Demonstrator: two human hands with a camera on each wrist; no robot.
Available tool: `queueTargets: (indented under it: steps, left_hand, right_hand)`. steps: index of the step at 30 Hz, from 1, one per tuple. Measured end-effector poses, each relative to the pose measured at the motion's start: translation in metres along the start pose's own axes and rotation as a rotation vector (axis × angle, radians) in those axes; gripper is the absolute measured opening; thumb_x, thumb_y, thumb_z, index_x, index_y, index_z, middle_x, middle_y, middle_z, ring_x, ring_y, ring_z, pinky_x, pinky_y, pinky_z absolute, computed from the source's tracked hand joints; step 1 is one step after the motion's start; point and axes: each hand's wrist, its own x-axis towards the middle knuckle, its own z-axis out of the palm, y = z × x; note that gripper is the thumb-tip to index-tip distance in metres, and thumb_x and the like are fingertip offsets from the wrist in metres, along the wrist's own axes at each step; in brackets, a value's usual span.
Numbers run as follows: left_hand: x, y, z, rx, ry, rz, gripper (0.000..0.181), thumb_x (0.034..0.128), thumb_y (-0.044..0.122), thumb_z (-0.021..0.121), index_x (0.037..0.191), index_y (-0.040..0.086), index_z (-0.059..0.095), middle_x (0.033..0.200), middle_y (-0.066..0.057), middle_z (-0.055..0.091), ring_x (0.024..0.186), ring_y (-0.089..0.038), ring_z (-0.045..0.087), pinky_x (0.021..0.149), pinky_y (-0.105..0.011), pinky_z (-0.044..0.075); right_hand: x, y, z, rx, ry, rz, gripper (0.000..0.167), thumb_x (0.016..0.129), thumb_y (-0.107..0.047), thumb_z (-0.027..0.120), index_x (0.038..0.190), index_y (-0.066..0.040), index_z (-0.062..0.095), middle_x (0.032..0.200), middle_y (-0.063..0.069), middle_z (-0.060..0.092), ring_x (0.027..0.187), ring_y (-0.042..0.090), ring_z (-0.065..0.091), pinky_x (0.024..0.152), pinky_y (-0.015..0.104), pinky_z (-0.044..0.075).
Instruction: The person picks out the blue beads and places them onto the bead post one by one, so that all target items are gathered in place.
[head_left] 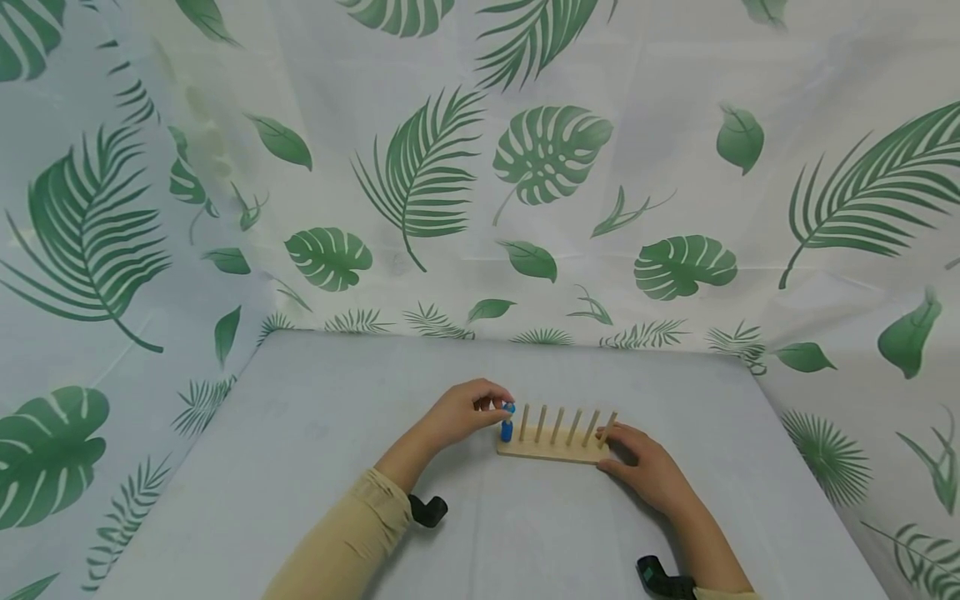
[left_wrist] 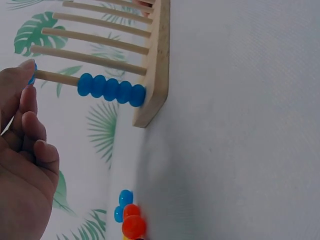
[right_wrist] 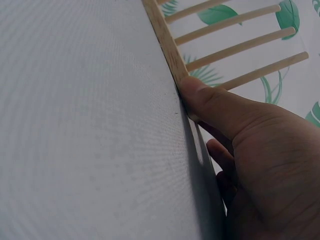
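A wooden pegboard [head_left: 551, 451] with a row of upright pegs stands on the table. Several blue beads [left_wrist: 111, 90] are stacked at the bottom of its leftmost peg. At the tip of that same peg, my left hand [head_left: 467, 411] pinches another blue bead [left_wrist: 33, 76] between thumb and finger; the fingertips cover most of it. My right hand [head_left: 647, 468] grips the right end of the base, with its thumb [right_wrist: 200, 95] on the near edge and its other fingers partly hidden behind. The other pegs [left_wrist: 95, 59] are bare.
Loose blue beads [left_wrist: 126, 197], red-orange beads [left_wrist: 134, 226] and a bit of yellow lie on the table left of the pegboard, behind the left arm in the head view. A white cloth [head_left: 630, 371] covers the table. Leaf-printed curtains [head_left: 450, 283] hang behind and at both sides.
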Motion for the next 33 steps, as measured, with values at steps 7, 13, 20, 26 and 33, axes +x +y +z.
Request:
queueTargets:
  steps: [7,13,20,26,33]
  left_hand:
    - [-0.001,-0.006,0.005,-0.024,-0.013,-0.042,0.019,0.0927,0.036,0.069,0.109,0.028,0.069,0.092,0.011,0.059,0.082,-0.008,0.050,0.070,-0.023,0.043]
    - [0.000,-0.014,0.011,-0.030,-0.034,-0.054,0.020,0.0921,0.036,0.070,0.110,0.027,0.069,0.092,0.011,0.060,0.083,-0.008,0.050,0.072,-0.023,0.044]
    - [-0.001,-0.016,0.014,-0.036,-0.056,-0.073,0.021,0.0920,0.036,0.070,0.110,0.025,0.068,0.090,0.011,0.060,0.081,-0.008,0.049,0.070,-0.023,0.042]
    - [-0.001,-0.020,0.017,-0.044,-0.057,-0.078,0.022,0.0922,0.035,0.070,0.112,0.024,0.068,0.090,0.011,0.060,0.080,-0.008,0.050,0.069,-0.023,0.043]
    - [-0.002,-0.024,0.019,-0.062,-0.062,-0.070,0.021,0.0921,0.035,0.070,0.110,0.023,0.068,0.089,0.009,0.059,0.078,-0.009,0.050,0.066,-0.023,0.042]
  right_hand:
    - [0.000,-0.001,0.000,0.000,0.005,-0.007,0.049,0.084,-0.041,0.076,0.127,-0.020,0.063,0.148,0.018,0.048,0.139,0.045,0.039,0.110,0.065,0.030]
    - [0.000,-0.003,0.000,-0.008,0.010,-0.004,0.049,0.084,-0.041,0.076,0.127,-0.020,0.063,0.148,0.018,0.048,0.138,0.046,0.039,0.110,0.065,0.030]
    - [0.000,-0.004,0.000,0.002,0.006,0.006,0.049,0.083,-0.040,0.077,0.126,-0.021,0.063,0.148,0.019,0.048,0.139,0.046,0.039,0.110,0.065,0.030]
    - [-0.001,-0.003,-0.002,-0.001,0.001,0.008,0.050,0.083,-0.040,0.077,0.127,-0.021,0.063,0.149,0.018,0.048,0.139,0.045,0.039,0.110,0.064,0.030]
    - [0.000,-0.002,-0.002,-0.012,0.001,0.004,0.051,0.084,-0.043,0.076,0.128,-0.021,0.062,0.149,0.017,0.048,0.139,0.045,0.039,0.110,0.065,0.029]
